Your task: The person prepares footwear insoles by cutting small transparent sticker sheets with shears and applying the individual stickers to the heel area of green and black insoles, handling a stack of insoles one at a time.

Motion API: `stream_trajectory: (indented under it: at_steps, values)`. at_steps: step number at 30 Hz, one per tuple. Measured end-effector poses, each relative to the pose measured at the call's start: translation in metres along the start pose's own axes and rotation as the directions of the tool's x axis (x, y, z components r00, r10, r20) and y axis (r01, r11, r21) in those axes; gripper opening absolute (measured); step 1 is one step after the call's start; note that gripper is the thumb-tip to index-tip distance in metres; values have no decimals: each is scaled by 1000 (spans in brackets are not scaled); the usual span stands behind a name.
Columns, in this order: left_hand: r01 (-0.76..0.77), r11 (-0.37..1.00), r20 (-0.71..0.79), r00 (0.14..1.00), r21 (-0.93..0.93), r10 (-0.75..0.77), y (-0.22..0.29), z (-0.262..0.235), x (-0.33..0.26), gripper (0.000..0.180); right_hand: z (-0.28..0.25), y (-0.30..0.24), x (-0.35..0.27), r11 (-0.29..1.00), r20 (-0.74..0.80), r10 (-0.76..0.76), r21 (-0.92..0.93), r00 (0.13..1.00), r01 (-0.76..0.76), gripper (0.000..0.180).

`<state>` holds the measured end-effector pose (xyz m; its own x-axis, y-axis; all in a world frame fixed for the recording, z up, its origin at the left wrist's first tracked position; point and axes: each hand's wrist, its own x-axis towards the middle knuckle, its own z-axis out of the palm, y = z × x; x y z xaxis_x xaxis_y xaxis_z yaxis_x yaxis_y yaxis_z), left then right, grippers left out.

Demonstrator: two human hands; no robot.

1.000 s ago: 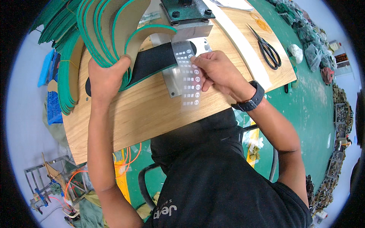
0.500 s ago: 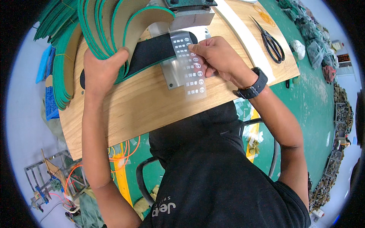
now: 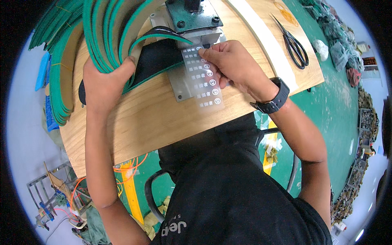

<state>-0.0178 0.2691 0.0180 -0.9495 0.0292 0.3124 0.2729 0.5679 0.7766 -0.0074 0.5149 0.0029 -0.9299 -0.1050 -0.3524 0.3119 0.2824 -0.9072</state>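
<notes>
My left hand is closed round a bundle of green-edged strips, tan on one side, which curve up and away from it. One strip lies with its black face up across a metal base plate, its far end hidden under the press head. A clear film of white printed labels runs over that strip and hangs toward the table's near edge. Between thumb and fingers, my right hand pinches the film's edge, close beside the press block.
More banded green strips stand at the left, near a blue crate. Black scissors and yellow bands lie on the right of the wooden table. A long white curved strip separates them from my right hand.
The press head has come down over the rounded end of the black-faced strip, which showed before. The front strip of the bundle has shifted, showing some of its dark side. Both hands keep their grips.
</notes>
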Motion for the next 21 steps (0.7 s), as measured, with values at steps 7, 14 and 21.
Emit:
stream_trajectory:
  at_steps: [7,14,21]
  values:
    - [-355,847,231,931,395,282,5,17,5,84,0,-8,-13,992,76,29,122,997,-38,30]
    - [-254,862,287,949,440,133,9,15,13,82,-12,11,-18,957,15,0,290,1000,-5,28]
    - [36,997,162,986,67,-46,12,-1,8,45,-14,4,-18,969,87,16,242,996,-36,30]
